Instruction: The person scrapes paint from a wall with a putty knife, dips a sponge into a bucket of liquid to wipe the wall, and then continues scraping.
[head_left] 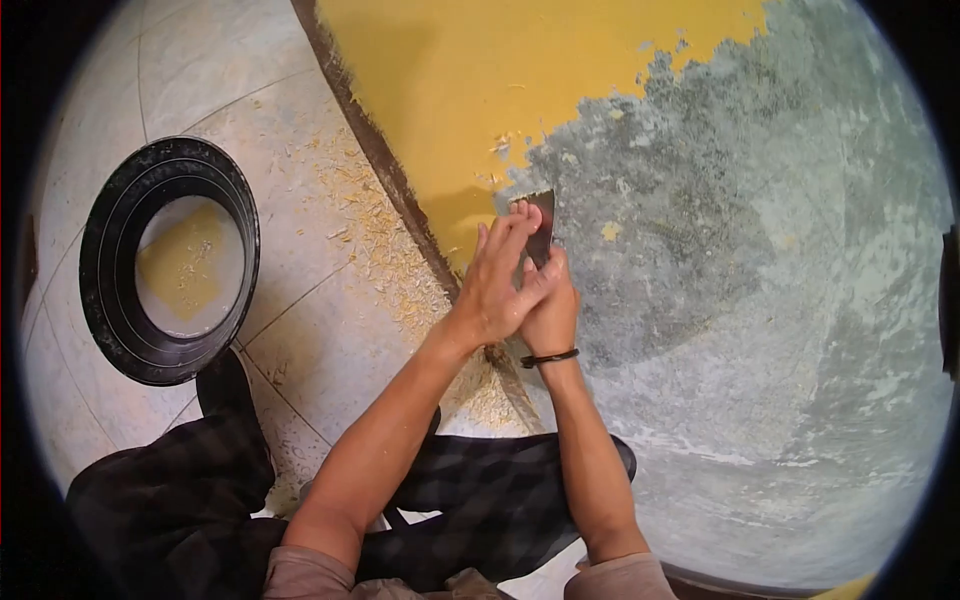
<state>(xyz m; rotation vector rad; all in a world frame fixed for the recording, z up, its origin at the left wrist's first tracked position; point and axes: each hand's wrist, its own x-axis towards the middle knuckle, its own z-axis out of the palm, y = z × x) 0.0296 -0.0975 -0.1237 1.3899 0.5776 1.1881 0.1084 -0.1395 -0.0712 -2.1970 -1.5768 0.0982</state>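
Observation:
A metal scraper point(541, 232) lies against the wall where the yellow paint point(430, 90) meets bare grey plaster point(690, 210). My right hand point(552, 308), with a dark band at its wrist, is wrapped round the scraper's lower end; the handle is hidden. The fingertips of my left hand point(497, 280) press on the blade near its top edge, and its thumb reaches across to my right hand. Small loose flakes of yellow paint cling just above the blade's left corner.
A black bucket point(98, 270) with cloudy liquid and a yellowish patch inside stands on the tiled floor point(310, 310) at the left. Yellow and white paint shavings point(400, 285) lie along the brown strip point(375, 145) at the wall's base. My dark-clothed legs point(470, 500) are below.

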